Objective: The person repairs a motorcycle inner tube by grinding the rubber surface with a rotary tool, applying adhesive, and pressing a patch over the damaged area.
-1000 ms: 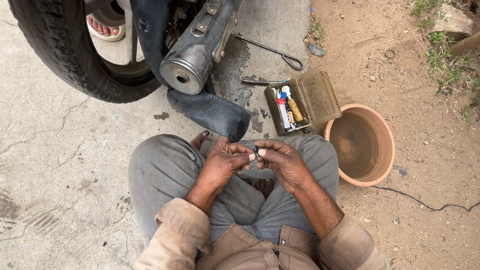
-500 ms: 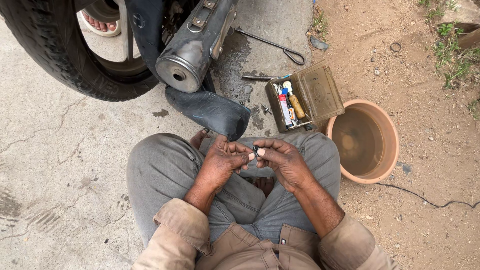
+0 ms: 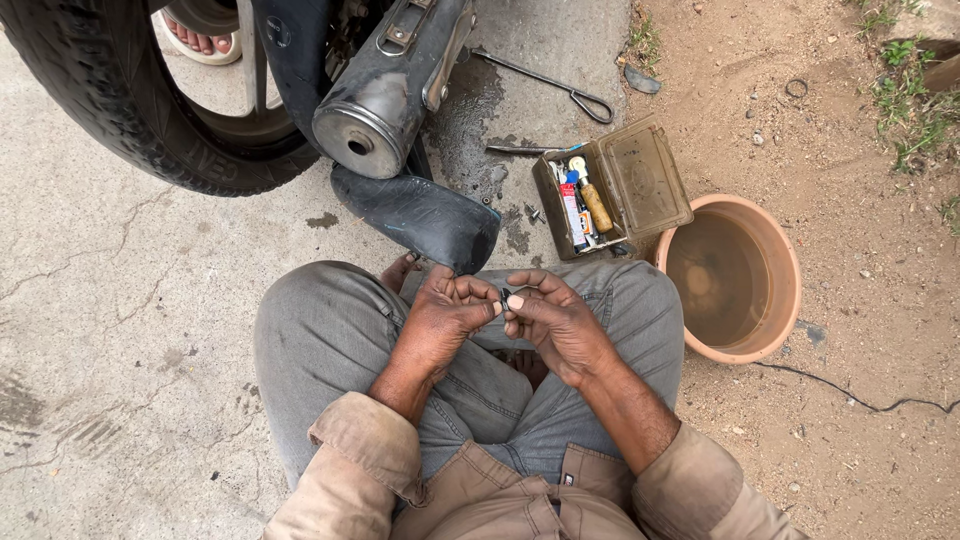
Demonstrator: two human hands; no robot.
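I sit cross-legged on concrete, both hands raised over my knees. My left hand (image 3: 440, 318) and my right hand (image 3: 552, 318) meet fingertip to fingertip and pinch one small dark piece (image 3: 505, 297) between them. What the piece is cannot be made out. Just beyond my hands a black rubber inner tube (image 3: 420, 215) hangs out from under a motorcycle's rear tyre (image 3: 130, 115). The grey exhaust muffler (image 3: 385, 95) points toward me above the tube.
An open olive metal tin (image 3: 640, 185) with small tubes and tools lies right of the tube. A terracotta bowl of muddy water (image 3: 745, 350) stands at the right. A metal lever (image 3: 545, 80) lies on wet concrete. A thin black cable (image 3: 860, 400) crosses the dirt. Someone's sandalled foot (image 3: 195, 40) shows behind the wheel.
My hands stay together on the small piece, fingers shifting slightly. The white bit seen between my fingertips earlier no longer shows. The view has drifted a little.
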